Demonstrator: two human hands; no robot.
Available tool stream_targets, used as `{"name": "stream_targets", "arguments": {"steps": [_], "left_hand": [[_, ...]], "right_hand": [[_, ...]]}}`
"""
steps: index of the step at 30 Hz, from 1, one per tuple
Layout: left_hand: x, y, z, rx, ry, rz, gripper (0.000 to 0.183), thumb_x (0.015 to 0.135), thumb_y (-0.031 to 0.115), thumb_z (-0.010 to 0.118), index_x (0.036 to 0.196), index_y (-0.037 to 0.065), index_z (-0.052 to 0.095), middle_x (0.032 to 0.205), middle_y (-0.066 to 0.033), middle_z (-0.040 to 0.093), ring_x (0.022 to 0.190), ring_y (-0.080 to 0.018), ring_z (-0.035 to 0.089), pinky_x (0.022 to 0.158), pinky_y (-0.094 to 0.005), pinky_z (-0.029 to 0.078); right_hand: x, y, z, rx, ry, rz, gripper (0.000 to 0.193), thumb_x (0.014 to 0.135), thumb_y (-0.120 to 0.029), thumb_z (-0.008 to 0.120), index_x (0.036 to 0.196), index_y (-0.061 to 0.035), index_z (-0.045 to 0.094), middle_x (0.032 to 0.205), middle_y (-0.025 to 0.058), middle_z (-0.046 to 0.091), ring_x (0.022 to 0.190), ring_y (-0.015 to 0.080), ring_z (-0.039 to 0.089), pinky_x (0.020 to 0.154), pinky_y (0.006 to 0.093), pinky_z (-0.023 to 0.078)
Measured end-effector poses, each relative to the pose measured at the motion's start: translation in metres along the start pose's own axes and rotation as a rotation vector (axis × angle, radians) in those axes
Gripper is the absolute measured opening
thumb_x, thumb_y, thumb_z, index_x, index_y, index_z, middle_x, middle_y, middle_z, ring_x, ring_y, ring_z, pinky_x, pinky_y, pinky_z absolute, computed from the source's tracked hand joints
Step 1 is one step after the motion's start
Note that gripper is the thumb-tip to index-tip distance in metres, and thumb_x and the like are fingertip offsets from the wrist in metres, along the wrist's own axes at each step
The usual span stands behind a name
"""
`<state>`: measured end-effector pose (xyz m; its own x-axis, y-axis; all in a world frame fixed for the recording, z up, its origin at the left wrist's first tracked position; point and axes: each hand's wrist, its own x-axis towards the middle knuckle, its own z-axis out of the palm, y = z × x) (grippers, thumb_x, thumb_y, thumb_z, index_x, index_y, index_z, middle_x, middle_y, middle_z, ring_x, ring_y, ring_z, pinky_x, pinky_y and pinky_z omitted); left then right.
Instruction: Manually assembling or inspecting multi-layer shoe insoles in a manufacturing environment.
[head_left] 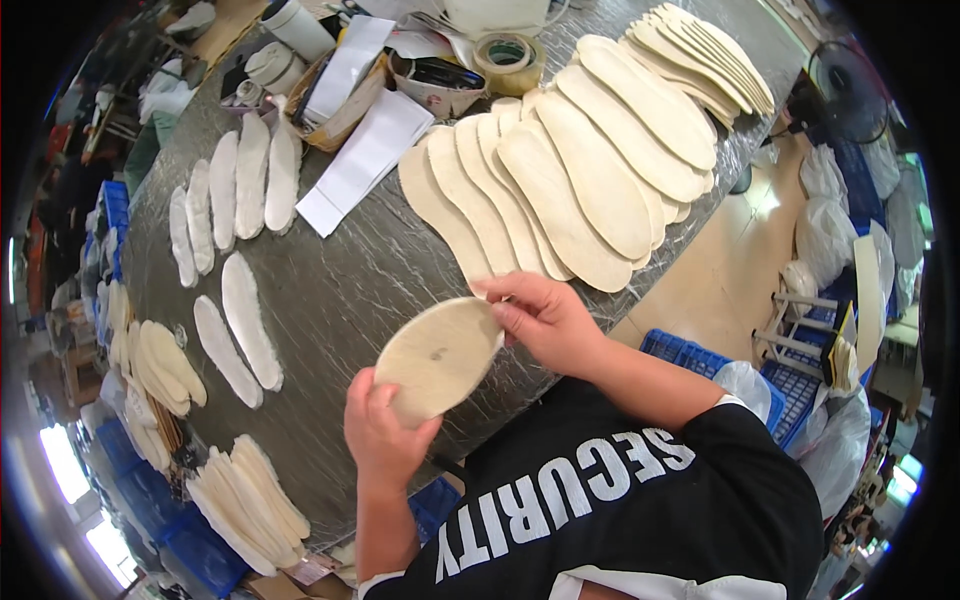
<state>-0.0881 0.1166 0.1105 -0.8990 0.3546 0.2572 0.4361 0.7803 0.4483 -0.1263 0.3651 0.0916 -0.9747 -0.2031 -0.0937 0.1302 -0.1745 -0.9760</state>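
Both of my hands hold one cream insole (440, 350) above the dark table, its broad face turned up and a small dark spot near its middle. My left hand (388, 425) grips the near end, thumb on the face and fingers round the edge. At the far end, my right hand (545, 318) pinches the rim between thumb and fingers. Just beyond it, cream insoles (572, 195) lie fanned in overlapping rows. Several white fleecy insoles (251, 325) rest on the table to the left.
A tight row of cream insoles (700, 60) sits at the far right. Tape rolls (508, 62), a bowl of tools (437, 85) and white paper (366, 160) occupy the back. More insoles (250, 505) lie near left. Blue crates (690, 360) stand beyond the right edge.
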Motion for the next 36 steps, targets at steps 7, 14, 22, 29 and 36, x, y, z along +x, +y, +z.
{"name": "stream_targets", "arguments": {"steps": [7, 14, 22, 29, 36], "left_hand": [[-0.019, -0.038, -0.01, -0.043, -0.159, -0.203, 0.05, 0.053, 0.01, 0.082, 0.097, 0.004, 0.059, 0.113, -0.0158, 0.054, 0.1, -0.036, 0.054, 0.082, -0.0438, 0.048], [-0.013, -0.043, 0.024, -0.109, -0.349, -0.14, 0.05, 0.053, 0.009, 0.081, 0.099, 0.003, 0.062, 0.113, -0.0154, 0.055, 0.096, -0.0348, 0.054, 0.081, -0.0426, 0.047], [-0.001, -0.047, 0.032, -0.095, -0.432, -0.022, 0.049, 0.055, 0.006, 0.077, 0.101, 0.003, 0.061, 0.115, -0.0172, 0.051, 0.1, -0.0349, 0.054, 0.084, -0.0419, 0.047], [0.0, -0.05, 0.034, -0.103, -0.476, -0.047, 0.047, 0.057, 0.004, 0.076, 0.102, 0.002, 0.061, 0.116, -0.0172, 0.051, 0.103, -0.0335, 0.054, 0.086, -0.041, 0.046], [-0.001, -0.053, 0.034, -0.11, -0.484, -0.068, 0.047, 0.058, 0.003, 0.076, 0.103, 0.002, 0.061, 0.118, -0.017, 0.05, 0.104, -0.0331, 0.054, 0.088, -0.0401, 0.046]], "right_hand": [[-0.031, 0.072, -0.024, 0.168, 0.155, 0.669, 0.038, 0.095, -0.009, 0.045, 0.132, 0.0001, 0.044, 0.093, 0.0095, 0.06, 0.068, 0.0166, 0.066, 0.059, 0.0252, 0.052], [-0.041, 0.106, 0.002, 0.34, 0.138, 0.682, 0.039, 0.096, -0.007, 0.04, 0.134, 0.0007, 0.044, 0.094, 0.0101, 0.06, 0.067, 0.016, 0.065, 0.061, 0.0261, 0.053], [-0.04, 0.109, 0.001, 0.414, 0.159, 0.646, 0.035, 0.097, -0.007, 0.039, 0.129, -0.0015, 0.05, 0.088, 0.008, 0.059, 0.064, 0.0147, 0.063, 0.057, 0.0256, 0.051], [-0.04, 0.11, 0.001, 0.466, 0.16, 0.661, 0.033, 0.096, -0.008, 0.04, 0.127, -0.0018, 0.052, 0.085, 0.0064, 0.058, 0.06, 0.0132, 0.062, 0.053, 0.0253, 0.049], [-0.036, 0.107, 0.0, 0.393, 0.146, 0.676, 0.031, 0.096, -0.009, 0.041, 0.124, -0.0008, 0.052, 0.077, 0.0044, 0.058, 0.055, 0.0118, 0.059, 0.049, 0.0248, 0.047]]}}
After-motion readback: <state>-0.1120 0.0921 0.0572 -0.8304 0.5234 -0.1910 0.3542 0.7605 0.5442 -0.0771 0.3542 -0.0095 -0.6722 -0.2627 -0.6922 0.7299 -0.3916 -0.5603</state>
